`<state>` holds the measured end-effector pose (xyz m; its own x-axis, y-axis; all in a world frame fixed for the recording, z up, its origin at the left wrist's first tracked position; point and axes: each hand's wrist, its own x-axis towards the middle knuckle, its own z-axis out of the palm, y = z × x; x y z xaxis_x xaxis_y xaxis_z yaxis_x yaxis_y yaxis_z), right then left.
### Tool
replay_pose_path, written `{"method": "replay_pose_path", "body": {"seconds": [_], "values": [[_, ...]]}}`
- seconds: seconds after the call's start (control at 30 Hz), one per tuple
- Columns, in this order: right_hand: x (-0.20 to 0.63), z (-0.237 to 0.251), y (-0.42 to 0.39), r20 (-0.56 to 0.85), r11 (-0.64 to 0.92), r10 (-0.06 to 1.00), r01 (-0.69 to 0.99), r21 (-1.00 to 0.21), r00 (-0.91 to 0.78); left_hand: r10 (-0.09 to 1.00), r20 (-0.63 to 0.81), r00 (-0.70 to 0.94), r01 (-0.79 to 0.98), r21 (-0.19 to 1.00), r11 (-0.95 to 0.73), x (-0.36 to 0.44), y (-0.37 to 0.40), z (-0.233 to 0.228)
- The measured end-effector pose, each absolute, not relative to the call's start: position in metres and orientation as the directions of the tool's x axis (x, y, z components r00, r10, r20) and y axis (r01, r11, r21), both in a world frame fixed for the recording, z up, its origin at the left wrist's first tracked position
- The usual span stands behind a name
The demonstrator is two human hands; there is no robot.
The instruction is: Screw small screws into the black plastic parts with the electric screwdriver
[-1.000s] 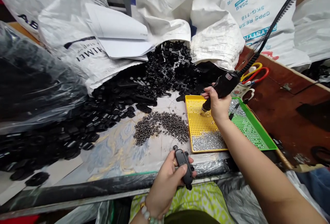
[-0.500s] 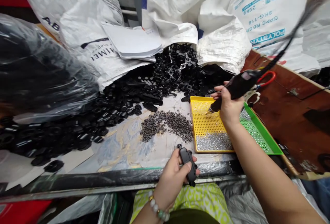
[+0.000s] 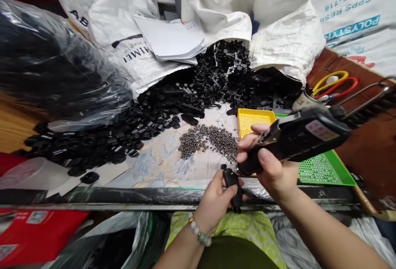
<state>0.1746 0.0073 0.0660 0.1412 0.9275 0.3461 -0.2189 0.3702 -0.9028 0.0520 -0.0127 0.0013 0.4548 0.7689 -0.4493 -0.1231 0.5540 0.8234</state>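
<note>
My left hand (image 3: 216,203) grips a small black plastic part (image 3: 232,184) just above the table's front edge. My right hand (image 3: 272,166) holds a black electric screwdriver (image 3: 297,137) with a coiled cable, its tip down against the top of that part. Behind the hands lies a yellow perforated tray (image 3: 252,118), partly hidden by the screwdriver, and a green perforated tray (image 3: 324,170) beside it. A loose heap of small dark screws (image 3: 210,141) lies on the table left of the yellow tray.
A large pile of black plastic parts (image 3: 130,124) spills from white woven sacks (image 3: 216,17) at the back. A clear bag of black parts (image 3: 46,67) fills the left. Scissors with yellow and red handles (image 3: 334,83) stand in a cup at the right.
My right hand has brought the screwdriver from the yellow tray down and toward me onto the black part. My left hand has kept hold of the part. The view has shifted right.
</note>
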Motion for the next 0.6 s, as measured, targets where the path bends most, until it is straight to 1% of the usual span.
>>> {"method": "replay_pose_path", "body": {"seconds": [0.1, 0.23, 0.4, 0.47, 0.6], "values": [[0.175, 0.063, 0.007, 0.368, 0.386, 0.922, -0.211, -0.898, 0.118, 0.776, -0.431, 0.460, -0.160, 0.820, 0.550, 0.052, -0.013, -0.001], [0.174, 0.062, 0.006, 0.378, 0.373, 0.926, -0.190, -0.908, 0.014, 0.793, -0.387, 0.470, -0.251, 0.803, 0.541, 0.053, -0.012, 0.000], [0.173, 0.057, 0.007, 0.356, 0.371, 0.928, -0.200, -0.907, 0.110, 0.781, -0.421, 0.461, -0.227, 0.794, 0.563, 0.053, -0.012, 0.001], [0.172, 0.053, 0.006, 0.372, 0.386, 0.921, -0.162, -0.908, 0.114, 0.803, -0.396, 0.445, -0.266, 0.798, 0.541, 0.054, -0.012, 0.001], [0.170, 0.041, 0.001, 0.411, 0.417, 0.909, -0.120, -0.901, 0.071, 0.839, -0.317, 0.443, -0.346, 0.803, 0.485, 0.056, -0.013, 0.000]]}}
